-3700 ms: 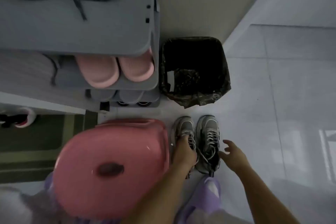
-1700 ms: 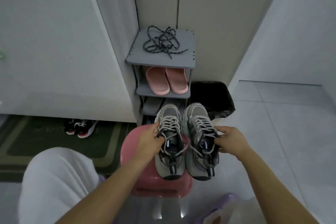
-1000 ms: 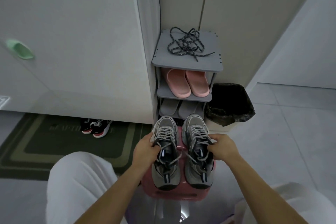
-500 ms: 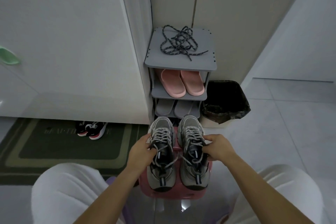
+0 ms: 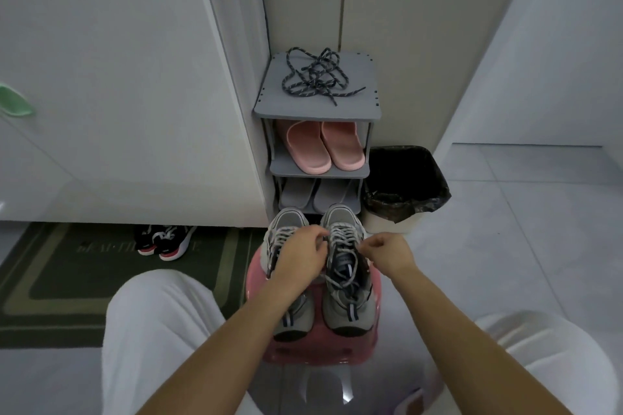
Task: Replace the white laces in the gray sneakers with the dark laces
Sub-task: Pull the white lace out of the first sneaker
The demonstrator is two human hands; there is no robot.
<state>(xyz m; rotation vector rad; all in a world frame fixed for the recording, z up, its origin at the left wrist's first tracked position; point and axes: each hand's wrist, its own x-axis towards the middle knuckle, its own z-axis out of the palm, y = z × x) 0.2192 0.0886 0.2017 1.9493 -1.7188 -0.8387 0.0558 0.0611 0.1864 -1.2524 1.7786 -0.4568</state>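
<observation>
My left hand and right hand pinch the white woven lace of one gray mesh sneaker, so a hard pull may drag it off the pink plastic stool.

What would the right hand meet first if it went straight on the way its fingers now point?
Most likely the white laces of the right-hand gray sneaker: the right hand points left across them, its fingers seemingly touching a lace, though depth is unclear.

gray sneakers with white laces, dark speckled laces, pink stool, pink slippers
</observation>
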